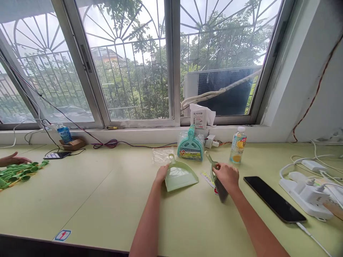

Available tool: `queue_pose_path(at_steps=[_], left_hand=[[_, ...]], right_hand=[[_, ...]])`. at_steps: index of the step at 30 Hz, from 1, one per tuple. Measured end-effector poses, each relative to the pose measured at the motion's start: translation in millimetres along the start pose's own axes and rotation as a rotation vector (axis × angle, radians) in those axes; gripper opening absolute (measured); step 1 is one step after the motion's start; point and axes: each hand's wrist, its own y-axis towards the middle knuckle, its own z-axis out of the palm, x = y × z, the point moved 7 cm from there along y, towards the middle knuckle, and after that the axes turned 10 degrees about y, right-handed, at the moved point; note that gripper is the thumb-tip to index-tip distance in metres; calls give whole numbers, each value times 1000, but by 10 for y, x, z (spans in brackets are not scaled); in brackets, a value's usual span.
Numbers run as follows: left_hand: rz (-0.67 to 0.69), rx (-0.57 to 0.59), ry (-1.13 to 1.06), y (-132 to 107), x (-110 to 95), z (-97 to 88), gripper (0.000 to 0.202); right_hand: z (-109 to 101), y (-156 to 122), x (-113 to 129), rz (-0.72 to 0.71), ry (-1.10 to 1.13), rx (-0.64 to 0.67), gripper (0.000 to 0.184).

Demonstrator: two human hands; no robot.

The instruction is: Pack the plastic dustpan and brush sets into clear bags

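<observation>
My left hand [162, 174] is closed on the left edge of a pale green dustpan [182, 175], its handle pointing toward the window. My right hand [227, 175] pinches a small green hand brush [221, 191], dark bristles facing down and toward me, its looped handle slanting up to the left. Partly behind the brush lies a printed card [207, 179]. Crumpled clear plastic wrap [161, 155] rests just beyond the dustpan. Against the wall stands a stack of teal dustpan-and-brush sets [190, 147] with printed labels.
Right of the brush are a drink bottle [238, 146], a black phone [274, 200] and a white power strip [305, 200] with cables. A tissue pack [200, 117] sits on the sill. Far left, another person's hand [14, 159] is over green items [23, 173].
</observation>
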Motion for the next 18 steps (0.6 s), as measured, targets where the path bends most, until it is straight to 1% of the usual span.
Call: queue_pose_path(at_steps=[2, 4, 5, 6, 8, 10, 12, 14, 16, 18], left_hand=[[0, -9, 112, -9, -4, 44, 27], [35, -30, 178, -27, -37, 55, 24], [55, -45, 205, -38, -53, 46, 22], [71, -63, 226, -50, -65, 31, 21], [95, -94, 254, -67, -75, 3, 19], [107, -101, 262, -72, -73, 4, 14], [113, -92, 251, -70, -69, 37, 9], [114, -75, 226, -66, -70, 86, 5], [109, -65, 190, -61, -78, 125, 5], [90, -74, 145, -51, -85, 135, 5]], right_hand=[[234, 12, -102, 34, 26, 180, 25], [448, -2, -145, 7, 87, 313, 24], [521, -12, -152, -17, 103, 339, 23], [561, -21, -153, -44, 100, 329, 22], [551, -37, -138, -93, 46, 227, 20], [473, -63, -98, -136, -28, 105, 13], [396, -82, -52, -175, -62, 50, 8], [355, -77, -36, -188, -52, 82, 12], [352, -59, -50, -178, -14, 168, 15], [366, -45, -77, -151, 13, 249, 15]])
